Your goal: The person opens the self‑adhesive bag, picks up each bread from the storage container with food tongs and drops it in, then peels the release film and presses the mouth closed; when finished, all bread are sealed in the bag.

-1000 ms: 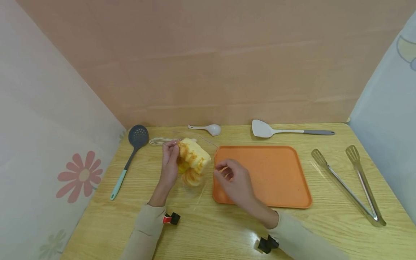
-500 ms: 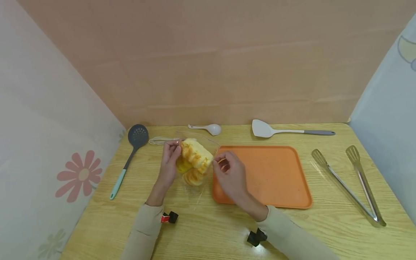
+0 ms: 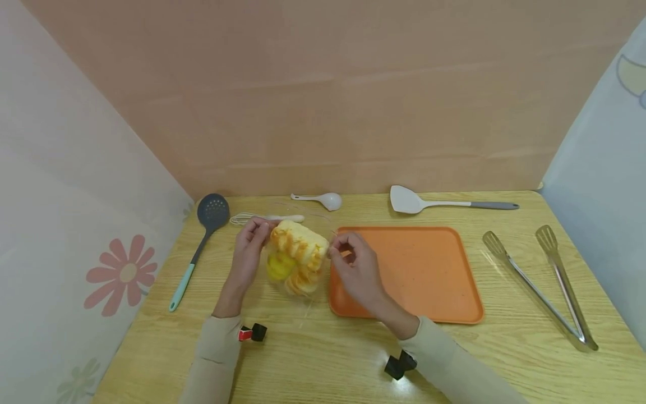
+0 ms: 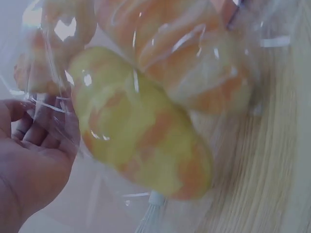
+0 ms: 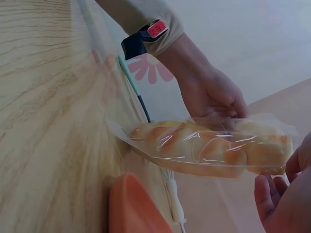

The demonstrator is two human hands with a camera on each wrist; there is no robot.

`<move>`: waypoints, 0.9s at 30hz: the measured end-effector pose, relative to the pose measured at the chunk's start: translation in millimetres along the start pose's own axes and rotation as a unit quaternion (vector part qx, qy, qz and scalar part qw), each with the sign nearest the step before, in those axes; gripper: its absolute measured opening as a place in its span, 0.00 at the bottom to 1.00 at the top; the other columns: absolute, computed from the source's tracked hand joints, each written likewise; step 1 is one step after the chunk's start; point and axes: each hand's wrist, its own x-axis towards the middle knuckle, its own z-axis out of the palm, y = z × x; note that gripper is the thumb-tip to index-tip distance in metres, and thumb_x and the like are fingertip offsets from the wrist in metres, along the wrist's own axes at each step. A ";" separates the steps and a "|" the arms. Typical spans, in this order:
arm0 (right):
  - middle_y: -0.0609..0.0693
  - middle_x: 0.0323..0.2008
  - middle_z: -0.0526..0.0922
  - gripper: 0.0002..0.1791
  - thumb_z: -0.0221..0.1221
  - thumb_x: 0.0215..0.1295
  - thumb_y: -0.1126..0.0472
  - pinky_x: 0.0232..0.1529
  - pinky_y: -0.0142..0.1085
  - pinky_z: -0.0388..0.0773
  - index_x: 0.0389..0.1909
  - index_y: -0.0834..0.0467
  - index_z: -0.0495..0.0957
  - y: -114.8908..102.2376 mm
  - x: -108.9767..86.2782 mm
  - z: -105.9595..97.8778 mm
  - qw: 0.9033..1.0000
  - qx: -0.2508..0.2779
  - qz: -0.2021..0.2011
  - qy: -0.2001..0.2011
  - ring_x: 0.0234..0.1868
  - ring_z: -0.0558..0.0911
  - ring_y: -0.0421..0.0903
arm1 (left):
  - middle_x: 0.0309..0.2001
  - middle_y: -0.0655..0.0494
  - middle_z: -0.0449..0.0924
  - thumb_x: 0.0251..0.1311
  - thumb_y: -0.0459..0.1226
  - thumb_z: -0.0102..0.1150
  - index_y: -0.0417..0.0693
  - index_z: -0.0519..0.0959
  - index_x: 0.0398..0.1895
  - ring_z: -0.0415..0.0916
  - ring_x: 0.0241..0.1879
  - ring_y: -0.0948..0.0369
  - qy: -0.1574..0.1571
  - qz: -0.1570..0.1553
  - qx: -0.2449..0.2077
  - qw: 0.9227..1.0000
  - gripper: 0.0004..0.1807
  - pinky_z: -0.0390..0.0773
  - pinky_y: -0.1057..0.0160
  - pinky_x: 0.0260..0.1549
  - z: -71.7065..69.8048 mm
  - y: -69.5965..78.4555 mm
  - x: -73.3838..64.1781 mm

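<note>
A clear plastic bag (image 5: pixel 116 130) holds several bread pieces, raised above the table between my two hands. A pale loaf with browned ridges (image 3: pixel 300 244) sits at its top in the head view, and a yellow bread piece (image 3: pixel 280 266) lies lower left. My left hand (image 3: pixel 246 252) pinches the bag's upper left edge between thumb and fingers. On the opposite side, my right hand (image 3: pixel 358 272) pinches the right edge. In the left wrist view, a yellow bread roll (image 4: pixel 141 126) fills the middle behind shiny film. The plastic's outline is faint from above.
An orange tray (image 3: pixel 414 275) lies right of the bag, partly beneath my right hand. Behind are a whisk (image 3: pixel 285 217), a white spoon (image 3: pixel 328 201) and a white turner (image 3: pixel 409 201). A dark skimmer (image 3: pixel 213 213) lies left; metal tongs (image 3: pixel 570 292) lie right.
My right hand has come in from over the tray to the bag's right edge and now pinches it. My left hand has shifted slightly left, and the bread has turned a little within view.
</note>
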 end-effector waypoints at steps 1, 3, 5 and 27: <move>0.55 0.40 0.85 0.03 0.63 0.77 0.72 0.38 0.32 0.82 0.42 0.62 0.81 -0.8 0.5 -0.6 1.000 0.005 -0.006 -0.003 0.44 0.86 0.50 | 0.48 0.68 0.91 0.89 0.34 0.47 0.46 0.79 0.43 0.85 0.53 0.66 0.004 0.011 0.008 1.000 0.11 0.80 0.69 0.52 -2.1 -1.1 0.3; 0.56 0.39 0.85 0.03 0.62 0.77 0.72 0.38 0.32 0.82 0.41 0.62 0.80 -3.0 2.2 -1.6 1.000 0.009 -0.018 -0.007 0.43 0.85 0.50 | 0.46 0.67 0.91 0.88 0.33 0.48 0.45 0.79 0.43 0.85 0.50 0.66 0.019 0.041 0.016 0.999 0.12 0.82 0.68 0.53 -5.1 -3.5 0.8; 0.55 0.38 0.84 0.04 0.62 0.76 0.73 0.38 0.33 0.82 0.41 0.63 0.80 -5.4 4.2 -2.3 0.999 0.006 -0.034 -0.010 0.42 0.84 0.48 | 0.44 0.66 0.92 0.88 0.32 0.47 0.45 0.78 0.42 0.85 0.48 0.66 0.039 0.080 0.018 0.996 0.12 0.83 0.69 0.51 -6.7 -5.6 1.2; 0.56 0.37 0.78 0.04 0.58 0.77 0.74 0.41 0.33 0.78 0.40 0.66 0.76 -9.2 2.3 13.1 0.995 0.076 -0.052 -0.036 0.36 0.76 0.44 | 0.36 0.59 0.89 0.88 0.35 0.36 0.48 0.68 0.36 0.84 0.36 0.63 0.184 0.099 -0.073 0.975 0.16 0.79 0.70 0.40 28.5 5.0 -8.0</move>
